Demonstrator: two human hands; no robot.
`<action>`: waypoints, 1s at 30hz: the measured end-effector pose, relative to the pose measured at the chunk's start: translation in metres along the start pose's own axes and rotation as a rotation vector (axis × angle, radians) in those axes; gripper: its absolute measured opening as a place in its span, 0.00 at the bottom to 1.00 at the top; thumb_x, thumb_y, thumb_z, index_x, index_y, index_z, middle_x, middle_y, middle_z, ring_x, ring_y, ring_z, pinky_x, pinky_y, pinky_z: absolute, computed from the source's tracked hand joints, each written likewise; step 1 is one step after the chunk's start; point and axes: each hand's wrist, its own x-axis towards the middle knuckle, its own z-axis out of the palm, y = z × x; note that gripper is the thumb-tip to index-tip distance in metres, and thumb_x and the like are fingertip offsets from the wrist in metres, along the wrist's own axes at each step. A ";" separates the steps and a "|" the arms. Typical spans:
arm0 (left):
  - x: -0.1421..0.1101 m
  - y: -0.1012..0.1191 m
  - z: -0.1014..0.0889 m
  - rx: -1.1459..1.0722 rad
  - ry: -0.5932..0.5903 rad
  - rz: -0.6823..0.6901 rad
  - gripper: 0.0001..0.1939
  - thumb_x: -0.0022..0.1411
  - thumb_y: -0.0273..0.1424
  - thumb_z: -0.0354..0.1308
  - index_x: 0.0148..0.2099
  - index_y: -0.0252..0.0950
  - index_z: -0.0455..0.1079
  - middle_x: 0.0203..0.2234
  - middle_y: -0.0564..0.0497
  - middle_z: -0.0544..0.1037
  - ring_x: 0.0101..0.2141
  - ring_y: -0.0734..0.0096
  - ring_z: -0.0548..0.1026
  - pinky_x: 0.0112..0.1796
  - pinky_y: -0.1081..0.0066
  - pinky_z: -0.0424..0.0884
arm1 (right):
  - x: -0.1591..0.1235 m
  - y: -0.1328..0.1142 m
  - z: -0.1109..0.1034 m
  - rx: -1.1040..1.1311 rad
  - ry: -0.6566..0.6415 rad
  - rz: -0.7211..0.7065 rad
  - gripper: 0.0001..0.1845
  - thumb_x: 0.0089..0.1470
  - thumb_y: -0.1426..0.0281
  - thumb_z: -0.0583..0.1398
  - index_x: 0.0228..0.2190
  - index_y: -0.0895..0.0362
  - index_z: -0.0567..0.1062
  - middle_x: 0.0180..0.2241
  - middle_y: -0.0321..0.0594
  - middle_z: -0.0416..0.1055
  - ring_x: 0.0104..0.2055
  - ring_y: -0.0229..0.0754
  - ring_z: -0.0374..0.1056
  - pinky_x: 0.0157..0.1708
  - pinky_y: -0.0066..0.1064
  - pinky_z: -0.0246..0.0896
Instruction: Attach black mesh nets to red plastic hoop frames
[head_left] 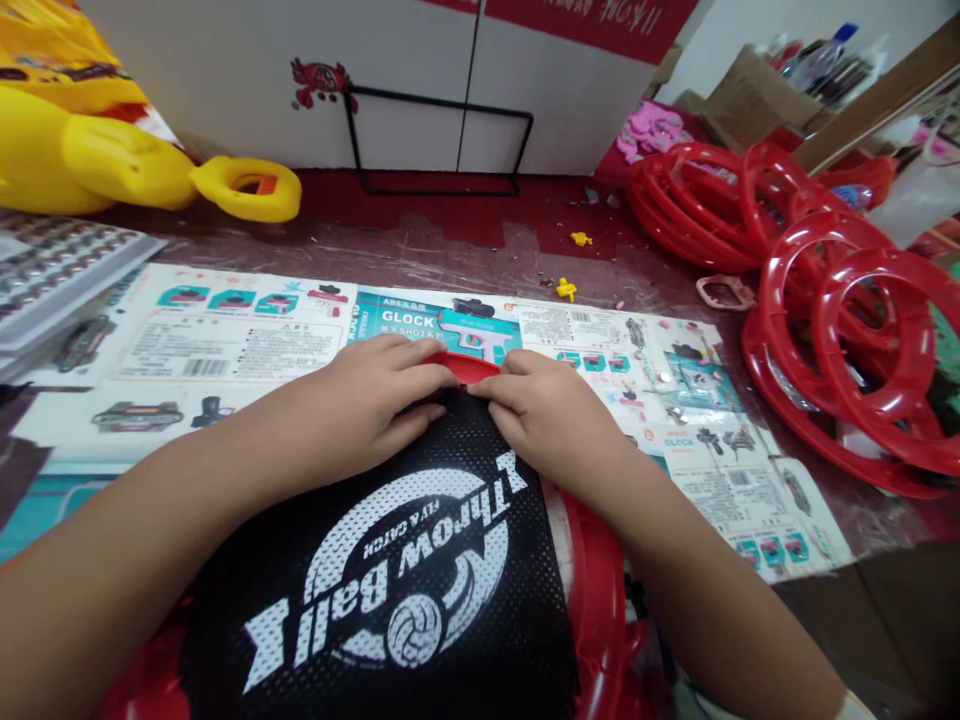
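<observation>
Black mesh fabric (360, 610) printed with white "Throw Ball" lettering lies over a red plastic ring (596, 600) in front of me. My left hand (394, 390) bends over the far edge of the mesh, fingers closed at the ring's rim. Close beside it, my right hand (540, 405) pinches the same edge from the other side. A strip of red rim shows between and behind the fingertips. Both thumbs rest at or just under the mesh's edge, and what exactly they press on is partly hidden.
Flattened printed cardboard (232, 340) covers the worktop. Several red rings (870, 340) are heaped at right. Yellow plastic pieces (251, 190) and a white tray (67, 270) lie at left. A black wire frame (442, 100) stands before a white box (405, 40).
</observation>
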 end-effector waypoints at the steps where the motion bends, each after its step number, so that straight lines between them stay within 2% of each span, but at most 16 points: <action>1: -0.001 -0.001 0.001 0.008 0.003 0.002 0.20 0.68 0.33 0.41 0.51 0.34 0.72 0.47 0.39 0.75 0.48 0.53 0.72 0.48 0.53 0.70 | 0.000 -0.001 0.000 -0.002 0.000 0.001 0.15 0.59 0.75 0.54 0.36 0.59 0.82 0.29 0.42 0.68 0.31 0.40 0.60 0.32 0.30 0.51; 3: -0.001 -0.001 0.001 0.021 0.005 0.010 0.20 0.68 0.33 0.42 0.51 0.34 0.72 0.48 0.38 0.74 0.47 0.52 0.73 0.48 0.52 0.70 | -0.002 -0.001 -0.002 0.048 0.000 -0.002 0.15 0.58 0.76 0.54 0.36 0.60 0.81 0.30 0.43 0.70 0.33 0.40 0.62 0.33 0.31 0.52; 5: -0.002 -0.002 0.001 0.024 0.000 0.014 0.19 0.68 0.32 0.43 0.51 0.34 0.72 0.48 0.38 0.74 0.47 0.52 0.72 0.48 0.52 0.70 | -0.004 0.001 -0.006 0.202 -0.003 0.016 0.14 0.56 0.78 0.55 0.36 0.59 0.81 0.31 0.41 0.72 0.34 0.39 0.65 0.34 0.30 0.55; 9: -0.002 -0.001 0.000 0.036 -0.009 0.012 0.18 0.68 0.34 0.44 0.51 0.33 0.72 0.50 0.37 0.73 0.47 0.51 0.72 0.48 0.52 0.70 | -0.008 0.010 -0.016 0.614 -0.026 0.203 0.09 0.53 0.75 0.60 0.38 0.58 0.77 0.27 0.34 0.72 0.29 0.35 0.66 0.30 0.26 0.57; 12: -0.002 -0.002 0.000 0.046 0.000 0.015 0.18 0.68 0.34 0.44 0.49 0.32 0.72 0.50 0.37 0.73 0.46 0.51 0.73 0.46 0.51 0.72 | -0.006 0.019 -0.016 0.783 -0.071 0.312 0.11 0.51 0.75 0.62 0.39 0.59 0.75 0.25 0.32 0.70 0.27 0.34 0.66 0.27 0.25 0.58; 20: -0.003 -0.004 0.002 0.045 0.002 0.037 0.16 0.67 0.35 0.46 0.49 0.35 0.71 0.48 0.39 0.74 0.47 0.52 0.72 0.47 0.52 0.71 | 0.002 0.034 -0.002 0.846 -0.081 0.314 0.12 0.47 0.74 0.63 0.37 0.57 0.73 0.23 0.30 0.69 0.25 0.34 0.65 0.26 0.26 0.56; 30: -0.004 -0.004 0.003 0.043 -0.007 0.014 0.16 0.67 0.35 0.46 0.49 0.35 0.71 0.49 0.39 0.74 0.48 0.50 0.71 0.48 0.51 0.70 | 0.002 0.033 0.003 0.867 -0.045 0.340 0.09 0.46 0.73 0.61 0.33 0.56 0.71 0.23 0.31 0.68 0.24 0.35 0.63 0.24 0.26 0.54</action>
